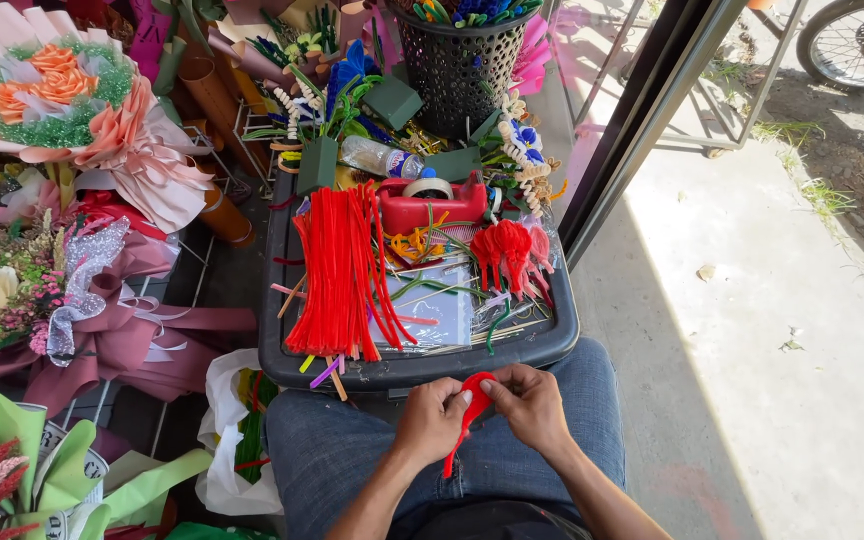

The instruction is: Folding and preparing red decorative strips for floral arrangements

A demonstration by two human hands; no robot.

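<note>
Over my lap, both hands pinch one red pipe cleaner (470, 410) bent into a loop, its loose end hanging down between my knees. My left hand (432, 418) grips the left side of the loop and my right hand (527, 400) holds the right side with thumb and forefinger. Just beyond my hands stands a dark plastic tray (552, 340). A thick bundle of straight red pipe cleaners (337, 270) lies on it at the left. Finished red pipe-cleaner flowers (510, 250) lie at the tray's right.
A red tape dispenser (432, 205), a plastic bottle (377, 157), green foam blocks and a black mesh basket (452, 65) sit behind the tray. Wrapped bouquets (62, 110) crowd the left. A white plastic bag (227, 430) lies by my left knee. Sunlit concrete lies right.
</note>
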